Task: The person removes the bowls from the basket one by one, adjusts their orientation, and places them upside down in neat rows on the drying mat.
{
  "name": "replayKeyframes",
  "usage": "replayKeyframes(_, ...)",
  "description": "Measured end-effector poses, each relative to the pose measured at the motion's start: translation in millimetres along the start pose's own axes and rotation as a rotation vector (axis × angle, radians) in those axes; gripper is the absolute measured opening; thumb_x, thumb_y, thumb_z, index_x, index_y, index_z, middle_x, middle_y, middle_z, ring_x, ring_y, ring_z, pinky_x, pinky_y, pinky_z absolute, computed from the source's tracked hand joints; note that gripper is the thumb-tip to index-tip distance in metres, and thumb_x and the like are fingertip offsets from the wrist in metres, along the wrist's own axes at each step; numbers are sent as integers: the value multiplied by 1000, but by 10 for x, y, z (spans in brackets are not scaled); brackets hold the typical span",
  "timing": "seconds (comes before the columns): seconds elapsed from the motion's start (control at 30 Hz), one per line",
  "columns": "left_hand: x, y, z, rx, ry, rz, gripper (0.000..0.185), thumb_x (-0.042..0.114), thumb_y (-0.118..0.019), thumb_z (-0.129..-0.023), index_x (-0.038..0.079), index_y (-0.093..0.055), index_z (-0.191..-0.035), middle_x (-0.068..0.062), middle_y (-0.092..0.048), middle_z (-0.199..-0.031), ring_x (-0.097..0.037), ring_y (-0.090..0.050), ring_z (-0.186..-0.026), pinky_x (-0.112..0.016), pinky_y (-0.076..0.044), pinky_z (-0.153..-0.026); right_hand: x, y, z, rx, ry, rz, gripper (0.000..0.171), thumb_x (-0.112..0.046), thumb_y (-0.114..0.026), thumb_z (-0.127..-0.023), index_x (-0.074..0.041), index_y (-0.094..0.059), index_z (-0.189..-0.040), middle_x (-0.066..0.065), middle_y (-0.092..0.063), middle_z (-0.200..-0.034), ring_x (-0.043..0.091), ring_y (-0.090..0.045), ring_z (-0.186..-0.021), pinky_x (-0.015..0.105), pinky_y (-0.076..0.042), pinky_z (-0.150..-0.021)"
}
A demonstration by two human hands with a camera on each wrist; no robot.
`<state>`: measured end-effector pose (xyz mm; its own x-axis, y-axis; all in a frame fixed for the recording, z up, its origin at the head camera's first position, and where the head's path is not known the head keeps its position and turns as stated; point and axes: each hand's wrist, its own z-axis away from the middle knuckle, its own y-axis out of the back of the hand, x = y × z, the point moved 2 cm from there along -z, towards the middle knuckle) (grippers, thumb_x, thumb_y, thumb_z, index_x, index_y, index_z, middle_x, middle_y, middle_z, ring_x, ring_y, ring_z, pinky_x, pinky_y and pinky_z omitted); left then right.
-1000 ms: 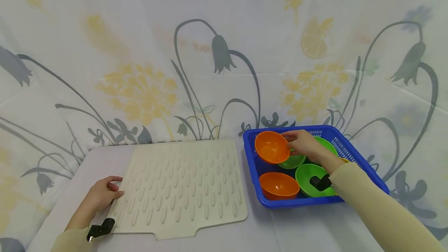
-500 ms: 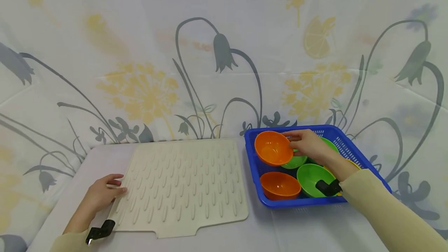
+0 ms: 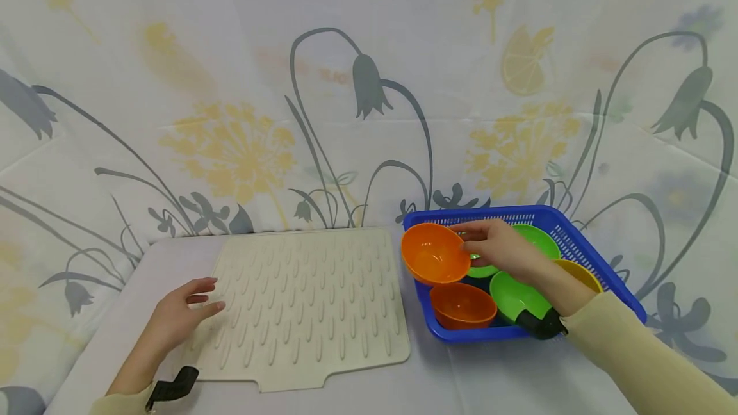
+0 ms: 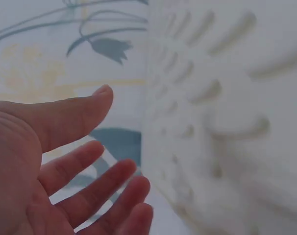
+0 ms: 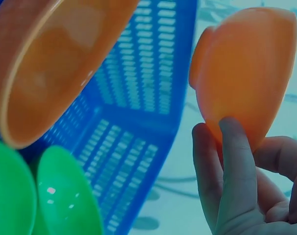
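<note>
My right hand (image 3: 498, 247) grips an orange bowl (image 3: 434, 252) by its rim and holds it tilted above the left edge of the blue basket (image 3: 594, 255). In the right wrist view the fingers (image 5: 229, 166) curl round the same orange bowl (image 5: 246, 73) over the basket wall (image 5: 138, 98). Inside the basket lie a second orange bowl (image 3: 463, 305), green bowls (image 3: 513, 296) and a yellow one (image 3: 579, 272). My left hand (image 3: 184, 312) hovers open at the left edge of the cream ribbed drying mat (image 3: 311, 300), fingers (image 4: 89, 191) relaxed beside the mat (image 4: 222, 122).
A floral cloth (image 3: 230, 114) hangs behind and covers the table. The table's front edge runs just below the mat. Black wrist camera mounts (image 3: 173, 386) sit on both wrists.
My right hand has lifted the orange bowl left, past the basket's left rim. My left hand has come off the mat's edge and moved right over it with straighter fingers.
</note>
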<state>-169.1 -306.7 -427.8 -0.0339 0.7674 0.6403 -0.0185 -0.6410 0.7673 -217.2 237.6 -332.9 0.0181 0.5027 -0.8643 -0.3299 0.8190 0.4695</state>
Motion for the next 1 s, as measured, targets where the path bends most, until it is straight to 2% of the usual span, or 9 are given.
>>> replayKeyframes(0.23, 412, -95, 36, 96, -154, 93, 53, 21, -76, -90, 3, -56, -136, -19, -63, -128, -37, -60, -114, -53, -51, -91, -137, -191, 56, -1, -5, -10, 44, -8, -59, -98, -2, -54, -141, 22, -62, -130, 31, -67, -107, 42, -58, -83)
replayKeyframes(0.43, 671, -223, 73, 101, -262, 166, 50, 18, -77, -89, 10, -59, -135, -10, -67, -123, -28, -63, -110, -52, -52, -91, -160, -437, 89, -41, 44, -45, 41, -6, -61, -97, -1, -58, -137, 19, -65, -123, 30, -68, -102, 41, -59, -79)
replayKeyframes(0.6, 865, -358, 137, 76, -346, 240, 48, 19, -78, -88, 16, -61, -133, 0, -68, -120, -20, -64, -107, -47, -53, -89, -191, -648, 96, -56, 45, -62, 38, -6, -63, -95, -2, -62, -133, 17, -68, -119, 29, -70, -98, 42, -60, -77)
replayKeyframes(0.77, 1051, -504, 194, 17, -405, 320, 50, 21, -78, -87, 21, -60, -133, 4, -67, -121, -16, -63, -107, -40, -54, -88, -227, -829, 79, -50, 36, -68, 38, -4, -63, -94, -4, -63, -131, 15, -68, -117, 27, -70, -96, 41, -60, -75)
replayKeyframes(1.0, 1278, -700, 243, -88, -442, 411, 56, 25, -80, -86, 23, -56, -137, 4, -64, -127, -18, -63, -109, -40, -54, -89, -216, -1017, 48, -30, 17, -109, 36, -5, -64, -94, -6, -63, -131, 13, -67, -120, 25, -70, -97, 41, -60, -76)
